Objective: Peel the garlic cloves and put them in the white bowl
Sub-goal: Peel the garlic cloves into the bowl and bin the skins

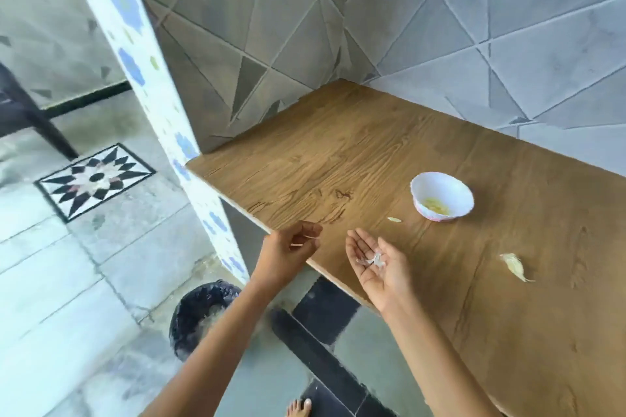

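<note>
The white bowl stands on the wooden table and holds several peeled yellowish cloves. One small clove lies on the wood just left of the bowl. A piece of garlic with its papery skin lies to the right, near the table's front. My right hand is held palm up over the table edge, fingers straight, with thin bits of peel lying on the palm. My left hand hovers at the table's corner, fingers curled, pinching a thin sliver of skin.
A black bin stands on the floor below my left forearm. A flower-patterned pillar rises at the table's left corner. Tiled walls close the table's back and right sides. My bare toes show on the floor.
</note>
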{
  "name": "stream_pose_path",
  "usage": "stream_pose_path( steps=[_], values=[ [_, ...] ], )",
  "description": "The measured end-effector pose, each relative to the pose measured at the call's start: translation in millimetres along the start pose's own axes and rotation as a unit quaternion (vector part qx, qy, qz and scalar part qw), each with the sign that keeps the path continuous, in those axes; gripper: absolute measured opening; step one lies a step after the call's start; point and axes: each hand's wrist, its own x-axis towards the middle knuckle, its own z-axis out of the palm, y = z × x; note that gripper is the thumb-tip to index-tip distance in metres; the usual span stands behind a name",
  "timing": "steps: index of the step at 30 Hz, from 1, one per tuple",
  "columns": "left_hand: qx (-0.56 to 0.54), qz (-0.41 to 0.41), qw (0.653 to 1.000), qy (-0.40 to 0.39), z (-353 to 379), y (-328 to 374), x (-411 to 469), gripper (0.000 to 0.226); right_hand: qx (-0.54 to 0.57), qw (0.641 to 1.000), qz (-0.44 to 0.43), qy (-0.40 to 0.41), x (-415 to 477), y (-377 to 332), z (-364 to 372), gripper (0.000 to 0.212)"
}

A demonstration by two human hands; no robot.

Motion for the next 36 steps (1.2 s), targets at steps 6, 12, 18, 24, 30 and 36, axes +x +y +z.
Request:
stream_pose_path(
  steps=[6, 12, 18, 24, 30, 36],
  values=[
    [-0.025, -0.122, 0.977, 0.172, -89, -50, -61, 0.022, -0.078, 0.987, 0.130, -0.054, 25, 92, 47, 0.037],
    [-0.072, -0.200, 0.930, 0.301, -167, -125, -87, 0.019, -0.100, 0.980, 0.160, -0.065, 74, 203, 78, 0.037],
    [-0.104, -0.263, 0.905, 0.319, -210, -240, -61, 0.022, -0.154, 0.969, 0.191, -0.031, 160, 311, 89, 0.036],
    [-0.108, -0.321, 0.902, 0.269, -203, -386, -20, 0.021, -0.239, 0.947, 0.212, 0.035, 274, 402, 45, 0.038],
    [-0.118, -0.354, 0.903, 0.212, -153, -549, 11, 0.022, -0.338, 0.906, 0.245, 0.070, 402, 484, -49, 0.047],
    [-0.065, -0.406, 0.897, 0.161, -98, -673, 18, 0.020, -0.417, 0.852, 0.306, 0.085, 478, 535, -135, 0.069]
  ],
)
